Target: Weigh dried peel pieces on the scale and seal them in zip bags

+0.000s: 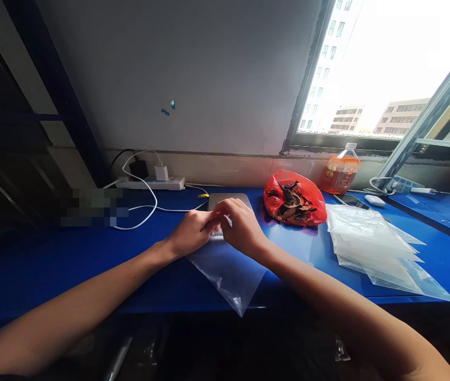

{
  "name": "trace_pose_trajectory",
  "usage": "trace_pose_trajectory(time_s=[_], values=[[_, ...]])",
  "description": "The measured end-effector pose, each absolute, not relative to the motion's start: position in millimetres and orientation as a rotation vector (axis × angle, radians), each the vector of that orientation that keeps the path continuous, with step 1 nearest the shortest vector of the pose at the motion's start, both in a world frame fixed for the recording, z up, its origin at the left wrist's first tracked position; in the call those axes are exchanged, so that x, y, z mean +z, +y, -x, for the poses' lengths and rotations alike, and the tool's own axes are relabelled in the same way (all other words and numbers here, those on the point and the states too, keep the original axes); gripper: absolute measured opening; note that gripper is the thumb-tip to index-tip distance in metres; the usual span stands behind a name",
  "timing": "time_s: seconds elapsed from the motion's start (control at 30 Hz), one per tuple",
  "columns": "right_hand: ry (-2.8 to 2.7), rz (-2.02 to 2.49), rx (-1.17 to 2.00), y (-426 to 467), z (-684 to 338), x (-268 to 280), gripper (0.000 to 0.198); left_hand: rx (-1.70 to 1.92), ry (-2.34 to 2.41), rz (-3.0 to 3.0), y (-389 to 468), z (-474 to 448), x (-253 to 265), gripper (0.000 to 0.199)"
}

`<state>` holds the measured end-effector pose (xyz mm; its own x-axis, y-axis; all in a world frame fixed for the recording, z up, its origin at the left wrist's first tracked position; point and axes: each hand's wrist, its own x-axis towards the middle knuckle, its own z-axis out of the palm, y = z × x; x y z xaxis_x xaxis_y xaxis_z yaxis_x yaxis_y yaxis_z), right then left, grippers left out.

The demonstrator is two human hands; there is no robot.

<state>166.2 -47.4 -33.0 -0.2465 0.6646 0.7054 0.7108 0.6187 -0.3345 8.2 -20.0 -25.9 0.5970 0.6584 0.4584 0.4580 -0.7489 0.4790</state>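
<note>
Both hands meet at the middle of the blue table over a clear plastic bag point(230, 278), whose pointed corner reaches past the table's front edge. My left hand point(193, 231) is closed, its thumb and fingers pinching the bag's upper edge. Against it, my right hand point(244, 228) is also closed, fingers curled over the same edge. The exact fingertip grip is partly hidden. Just behind the hands lies a flat silver-grey plate-like device point(237, 199), mostly covered by them. To the right, a red plastic bag point(317, 203) stands open with dark brown dried pieces point(293, 203) in it.
Clear plastic bags point(371, 246) lie stacked at the right. Behind them are a bottle of orange drink point(340, 170), a phone point(354, 201) and a small white rounded object point(374, 200). A power strip point(175, 183) with a white cable point(154, 203) runs along the wall.
</note>
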Motion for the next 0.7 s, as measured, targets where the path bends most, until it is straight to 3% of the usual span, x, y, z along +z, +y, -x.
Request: trace_pose_trajectory(time_s=[0.7], values=[[-1.923,1.069,-0.190,-42.0,-163.2,-39.2,0.015,0.922,0.919,-2.521,-22.9,-8.9,-22.3,0.040]])
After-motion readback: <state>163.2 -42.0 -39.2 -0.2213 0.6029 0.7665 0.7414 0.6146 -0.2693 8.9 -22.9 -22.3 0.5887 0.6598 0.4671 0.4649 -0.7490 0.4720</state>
